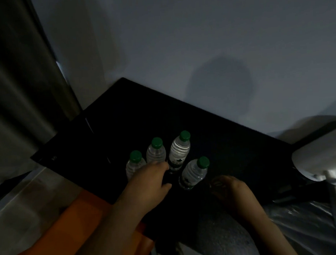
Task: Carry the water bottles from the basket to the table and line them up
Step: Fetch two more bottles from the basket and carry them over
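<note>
Several clear water bottles with green caps stand close together on the black table (233,142). Three form a row: one at the left (135,163), one in the middle (156,151) and a taller-looking one (179,150). Another bottle (195,172) stands in front and to the right of them. My left hand (152,177) reaches in from the lower left, with fingers and thumb curled round the lower end of the third bottle. My right hand (228,188), blurred, hovers just right of the front bottle and holds nothing. The room is very dim.
An orange object (80,223), perhaps the basket, sits low at the left under my left arm. A white rounded object (324,156) lies at the table's right end. A dark curtain (10,78) hangs at the left. The wall runs behind the table.
</note>
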A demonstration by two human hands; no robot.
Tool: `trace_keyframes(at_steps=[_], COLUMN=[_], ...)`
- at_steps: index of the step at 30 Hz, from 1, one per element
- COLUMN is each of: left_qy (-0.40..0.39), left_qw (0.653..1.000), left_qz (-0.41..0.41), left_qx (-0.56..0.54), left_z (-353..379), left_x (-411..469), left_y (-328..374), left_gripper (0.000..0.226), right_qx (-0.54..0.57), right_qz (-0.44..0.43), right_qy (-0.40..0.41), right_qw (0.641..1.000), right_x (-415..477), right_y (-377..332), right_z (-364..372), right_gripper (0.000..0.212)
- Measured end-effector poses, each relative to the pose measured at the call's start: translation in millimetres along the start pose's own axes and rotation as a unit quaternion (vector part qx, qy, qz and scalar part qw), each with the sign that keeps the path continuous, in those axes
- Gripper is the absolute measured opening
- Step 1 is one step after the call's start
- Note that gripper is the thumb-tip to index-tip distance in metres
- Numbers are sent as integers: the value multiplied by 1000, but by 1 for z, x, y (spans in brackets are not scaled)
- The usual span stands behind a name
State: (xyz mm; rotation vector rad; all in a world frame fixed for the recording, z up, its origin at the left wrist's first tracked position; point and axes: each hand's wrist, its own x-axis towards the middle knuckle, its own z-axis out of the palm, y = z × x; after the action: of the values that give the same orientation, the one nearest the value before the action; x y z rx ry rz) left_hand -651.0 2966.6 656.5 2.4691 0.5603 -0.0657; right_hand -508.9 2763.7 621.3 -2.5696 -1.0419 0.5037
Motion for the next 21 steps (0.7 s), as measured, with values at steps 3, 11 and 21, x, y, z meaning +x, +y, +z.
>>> trace_keyframes(at_steps=[3,11,21], left_qy=[-31,-94,-170], left_qw=[999,993,963], left_qz=[7,64,190], left_qx=[13,31,81], left_z=[11,36,84], left_x=[5,13,15], left_y=[0,29,144], left_gripper=[43,35,38], right_qx=[-8,-4,33], right_qz=[22,90,266], right_qy=[1,48,132], right_qw=[1000,995,954], right_x=[-14,-53,-164], right_y=[1,25,87], right_z=[-2,-12,-33], right_gripper=[32,17,27])
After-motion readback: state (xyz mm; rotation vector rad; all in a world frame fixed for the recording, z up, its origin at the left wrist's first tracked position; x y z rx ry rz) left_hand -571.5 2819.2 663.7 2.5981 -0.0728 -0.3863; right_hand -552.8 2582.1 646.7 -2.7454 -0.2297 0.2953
